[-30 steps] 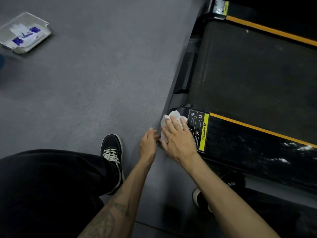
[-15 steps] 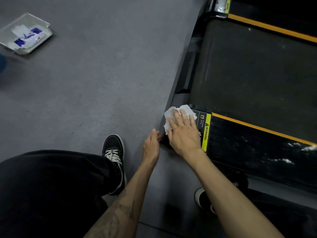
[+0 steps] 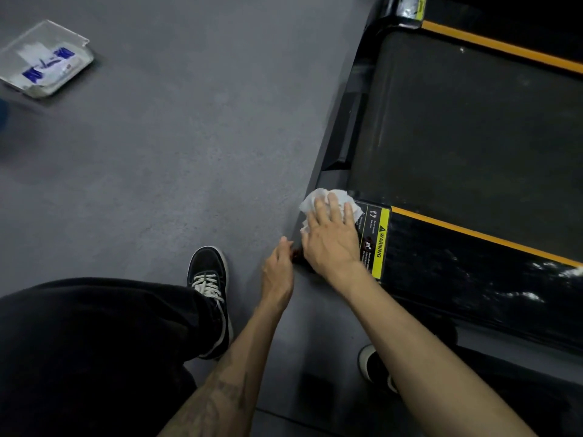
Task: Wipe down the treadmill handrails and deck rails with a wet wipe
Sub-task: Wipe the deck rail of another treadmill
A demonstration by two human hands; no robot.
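Note:
A black treadmill deck fills the right side, its near deck rail (image 3: pixel 473 272) edged by an orange stripe and carrying a yellow warning label (image 3: pixel 377 241) at its rear corner. A crumpled white wet wipe (image 3: pixel 315 198) lies on that corner. My right hand (image 3: pixel 331 241) presses it down with straight, spread fingers. My left hand (image 3: pixel 277 272) rests beside it at the corner's outer edge, fingers loosely bent and holding nothing. The dark belt (image 3: pixel 473 134) runs beyond the rail, with the far rail (image 3: pixel 504 47) at the top.
A clear wipe packet with blue print (image 3: pixel 45 59) lies on the grey floor at the far left. My left leg and black shoe (image 3: pixel 209 288) stand close to the deck corner; my right shoe (image 3: pixel 373 367) sits beside the near rail.
My right hand has slid the wipe up and rightward across the rail's rear corner, uncovering less of the label's left part. My left hand has barely moved.

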